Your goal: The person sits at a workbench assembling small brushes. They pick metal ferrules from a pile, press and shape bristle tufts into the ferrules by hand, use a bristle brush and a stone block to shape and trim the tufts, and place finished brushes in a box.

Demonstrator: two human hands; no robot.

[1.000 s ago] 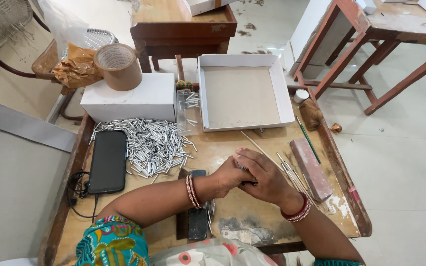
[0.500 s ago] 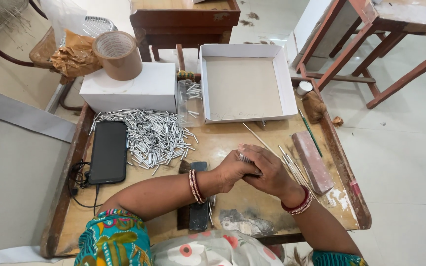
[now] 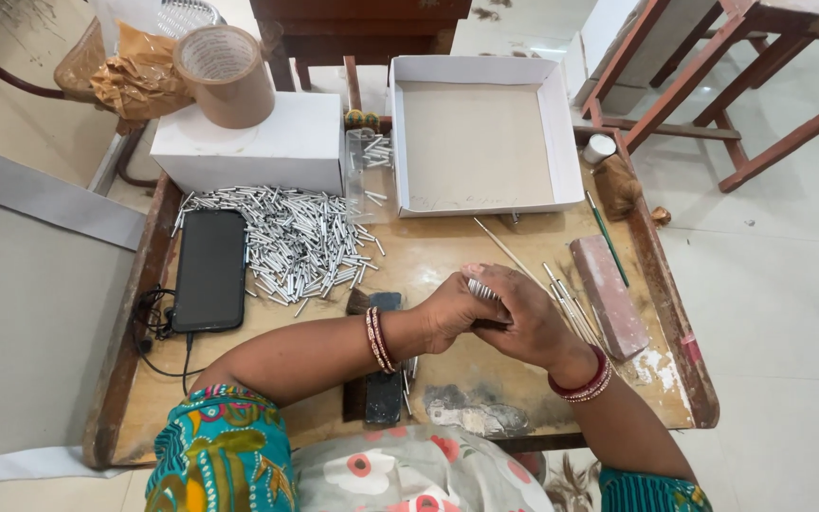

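My left hand (image 3: 447, 311) and my right hand (image 3: 523, 318) meet above the middle of a low wooden table (image 3: 428, 261). Together they clasp a small bundle of short silver metal tubes (image 3: 482, 289), whose ends show between the fingers. A loose heap of the same silver tubes (image 3: 300, 242) lies on the table to the left of my hands. Several thin sticks (image 3: 561, 299) lie just right of my right hand.
A black phone (image 3: 209, 270) with a cable lies at the left. An empty white tray (image 3: 476, 133), a white box (image 3: 253, 142) with a tape roll (image 3: 225, 76), a pinkish block (image 3: 609, 294) and a dark tool (image 3: 376, 384) share the table. Red wooden stools (image 3: 713, 85) stand at the right.
My joined hands have stayed at the table's middle, with the tube bundle turned slightly between the fingers. The view has tilted down a little.
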